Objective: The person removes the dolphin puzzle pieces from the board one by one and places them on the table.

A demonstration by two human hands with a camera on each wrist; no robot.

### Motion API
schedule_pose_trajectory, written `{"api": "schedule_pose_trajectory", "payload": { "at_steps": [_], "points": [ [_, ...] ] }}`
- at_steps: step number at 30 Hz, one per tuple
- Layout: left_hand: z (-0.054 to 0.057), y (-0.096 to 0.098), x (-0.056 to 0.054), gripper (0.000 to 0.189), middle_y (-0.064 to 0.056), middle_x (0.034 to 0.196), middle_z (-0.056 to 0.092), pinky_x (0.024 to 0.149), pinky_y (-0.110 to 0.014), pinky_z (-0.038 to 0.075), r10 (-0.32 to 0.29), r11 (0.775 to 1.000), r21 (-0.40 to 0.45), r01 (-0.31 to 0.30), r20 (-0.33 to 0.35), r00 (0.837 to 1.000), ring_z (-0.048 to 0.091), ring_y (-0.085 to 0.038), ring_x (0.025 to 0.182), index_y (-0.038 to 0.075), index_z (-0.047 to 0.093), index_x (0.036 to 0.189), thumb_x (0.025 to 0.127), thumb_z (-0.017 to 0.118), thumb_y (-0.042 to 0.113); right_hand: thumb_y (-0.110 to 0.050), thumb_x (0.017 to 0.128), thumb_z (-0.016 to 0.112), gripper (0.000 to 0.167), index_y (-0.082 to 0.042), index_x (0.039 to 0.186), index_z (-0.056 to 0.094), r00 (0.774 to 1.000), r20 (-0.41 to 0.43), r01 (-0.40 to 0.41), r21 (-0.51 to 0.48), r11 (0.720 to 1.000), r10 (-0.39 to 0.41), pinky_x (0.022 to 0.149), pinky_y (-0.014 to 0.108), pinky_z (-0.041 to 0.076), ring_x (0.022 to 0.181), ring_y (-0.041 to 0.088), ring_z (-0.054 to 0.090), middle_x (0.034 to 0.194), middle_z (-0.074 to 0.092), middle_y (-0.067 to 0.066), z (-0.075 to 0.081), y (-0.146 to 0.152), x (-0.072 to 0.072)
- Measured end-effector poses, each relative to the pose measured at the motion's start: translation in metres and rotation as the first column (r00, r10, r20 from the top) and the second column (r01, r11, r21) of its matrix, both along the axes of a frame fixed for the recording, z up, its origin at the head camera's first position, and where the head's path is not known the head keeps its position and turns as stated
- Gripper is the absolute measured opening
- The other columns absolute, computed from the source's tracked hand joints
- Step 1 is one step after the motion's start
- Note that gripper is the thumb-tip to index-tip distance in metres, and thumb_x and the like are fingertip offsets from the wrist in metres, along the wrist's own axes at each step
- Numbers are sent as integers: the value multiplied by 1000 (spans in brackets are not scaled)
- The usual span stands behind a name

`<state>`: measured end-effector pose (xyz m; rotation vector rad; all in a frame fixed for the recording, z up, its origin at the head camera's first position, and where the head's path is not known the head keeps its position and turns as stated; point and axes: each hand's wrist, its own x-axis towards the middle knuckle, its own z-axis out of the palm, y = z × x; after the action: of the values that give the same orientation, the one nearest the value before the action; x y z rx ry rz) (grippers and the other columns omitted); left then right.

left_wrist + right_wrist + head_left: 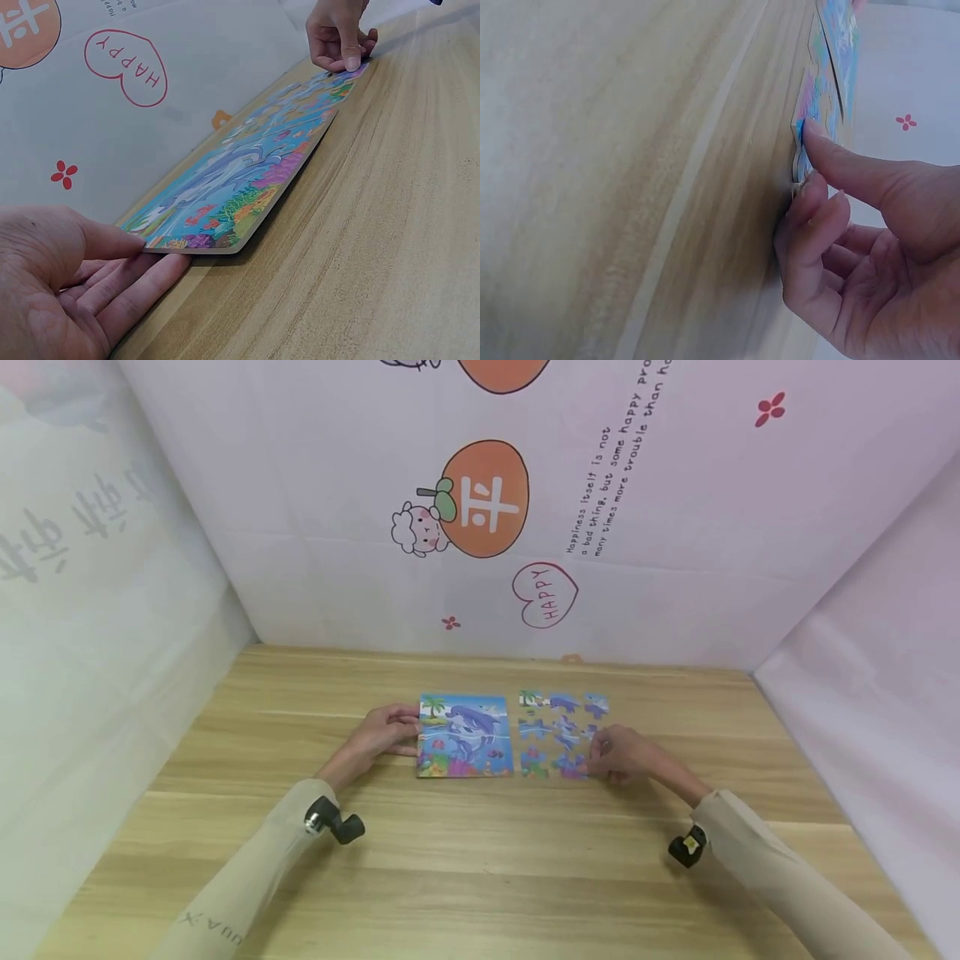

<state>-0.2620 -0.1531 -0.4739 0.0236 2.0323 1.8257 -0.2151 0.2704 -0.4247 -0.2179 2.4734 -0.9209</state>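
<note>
A dolphin picture board [467, 752] lies on the table with its left side in my left hand [381, 732]. In the left wrist view the thumb [120, 241] is on top of the board's corner and the fingers reach beneath it. Right of the board, several loose jigsaw pieces [534, 729] with parts of the same scene are laid out in rows with gaps. My right hand [624, 752] is at the right end of the rows, pinching a jigsaw piece [802, 159] between thumb and curled forefinger; the hand partly hides that piece.
The wood-grain table [465, 868] stretches out in front of the board and pieces. Behind it rises a white printed cloth backdrop [337, 585], with more pale cloth [885, 693] along both sides. A small dark camera [688, 847] is strapped at each wrist.
</note>
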Motion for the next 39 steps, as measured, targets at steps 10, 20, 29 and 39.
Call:
{"api": "schedule_pose_trajectory", "payload": {
  "at_steps": [10, 20, 29, 39],
  "points": [
    [-2, -1, -1, 49, -20, 134, 56, 86, -31, 68, -18, 1000, -2, 18, -9, 1000, 64, -29, 117, -6, 49, 147, 102, 64, 6, -23, 99, 73, 26, -2, 87, 63, 997, -77, 6, 72, 997, 0, 63, 28, 57, 72, 19, 60, 83, 67, 8, 0, 3, -4],
    [-3, -1, -1, 49, -20, 131, 57, 86, -31, 68, -29, 1000, 10, 29, -19, 999, 65, -28, 113, -7, 48, 148, 102, 63, 5, -24, 105, 63, 27, -7, 85, 59, 991, -123, -32, 78, 996, 42, 56, 24, 47, 62, 14, 48, 68, 55, 0, 10, -5, -15],
    [-3, -1, 0, 47, -19, 130, 58, 86, -31, 68, -21, 1000, 2, 21, -8, 1000, 66, -24, 109, -5, 50, 147, 102, 63, 4, -16, 106, 60, 28, -6, 80, 58, 978, -176, -109, 35, 993, 114, 51, 19, 41, 57, 11, 44, 62, 52, -2, 15, -26, -20],
    [-5, -2, 0, 48, -22, 133, 58, 86, -31, 68, -28, 1000, 5, 29, -27, 999, 66, -27, 112, -7, 49, 148, 103, 62, 5, -15, 103, 65, 17, -5, 89, 64, 943, -288, -166, 23, 986, 166, 60, 21, 52, 70, 13, 57, 83, 65, 5, 12, -59, -25]
  ]
}}
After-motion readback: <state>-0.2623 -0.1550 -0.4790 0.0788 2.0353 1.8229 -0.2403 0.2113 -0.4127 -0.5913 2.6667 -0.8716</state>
